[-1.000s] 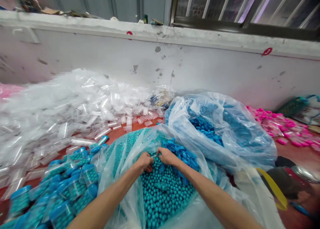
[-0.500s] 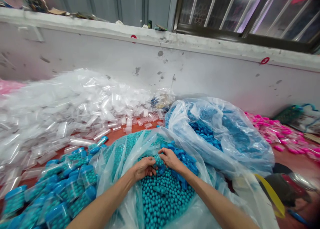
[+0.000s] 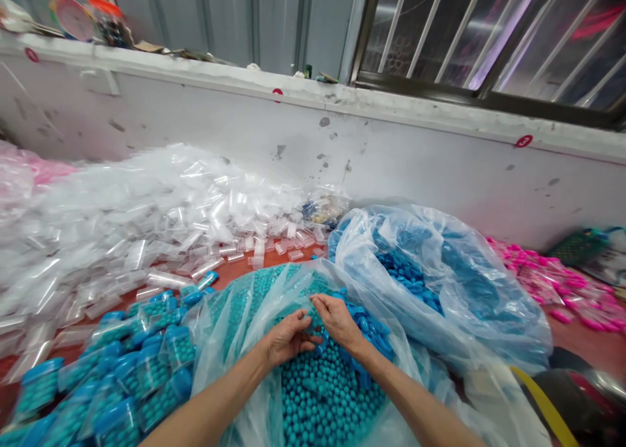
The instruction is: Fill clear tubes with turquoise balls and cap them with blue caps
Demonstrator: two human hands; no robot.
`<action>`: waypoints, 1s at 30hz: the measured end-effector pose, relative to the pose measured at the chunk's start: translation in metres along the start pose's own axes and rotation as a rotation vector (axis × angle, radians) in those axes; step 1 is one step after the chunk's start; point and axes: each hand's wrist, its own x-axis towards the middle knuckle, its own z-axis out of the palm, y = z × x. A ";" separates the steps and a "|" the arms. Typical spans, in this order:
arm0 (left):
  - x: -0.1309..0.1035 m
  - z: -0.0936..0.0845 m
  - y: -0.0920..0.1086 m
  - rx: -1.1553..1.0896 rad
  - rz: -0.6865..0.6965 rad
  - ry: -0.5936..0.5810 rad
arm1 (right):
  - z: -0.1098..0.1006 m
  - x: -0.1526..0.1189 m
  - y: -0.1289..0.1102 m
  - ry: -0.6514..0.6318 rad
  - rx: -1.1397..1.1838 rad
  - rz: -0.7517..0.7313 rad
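Observation:
My left hand point(image 3: 289, 338) is over the open bag of teal beads, its fingers curled and the thumb raised. Whatever sits between thumb and fingers is too small and blurred to make out. Close beside it, my right hand point(image 3: 338, 318) has thumb and forefinger pinched together, and what they grip is hidden. Below both hands lie loose round teal beads point(image 3: 327, 401) inside a translucent plastic bag point(image 3: 254, 362). Blue plastic lids point(image 3: 374, 326) rest on the beads, partly behind my right hand.
Bead-filled clear containers with blue lids point(image 3: 117, 421) crowd the left. Behind them spreads a heap of clear plastic containers point(image 3: 132, 206). Another bag point(image 3: 469, 290) with blue pieces stands at right, near pink pieces point(image 3: 562, 277). A white wall point(image 3: 235, 128) runs behind.
The view has shifted, so the scene sits lower and slightly farther right. My left hand's thumb and fingers look farther apart than before; my right hand still pinches beside it.

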 end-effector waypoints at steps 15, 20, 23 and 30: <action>-0.011 0.006 0.006 0.068 0.085 0.039 | -0.008 0.004 -0.003 -0.128 0.410 0.297; -0.023 0.000 0.014 -0.028 0.117 0.111 | -0.026 -0.008 0.008 -0.040 0.128 0.165; -0.033 -0.004 0.017 -0.038 0.142 0.181 | -0.027 -0.024 0.017 -0.227 -0.311 -0.112; -0.043 -0.004 0.011 0.147 0.095 0.178 | -0.003 -0.033 0.023 -0.446 -0.640 -0.112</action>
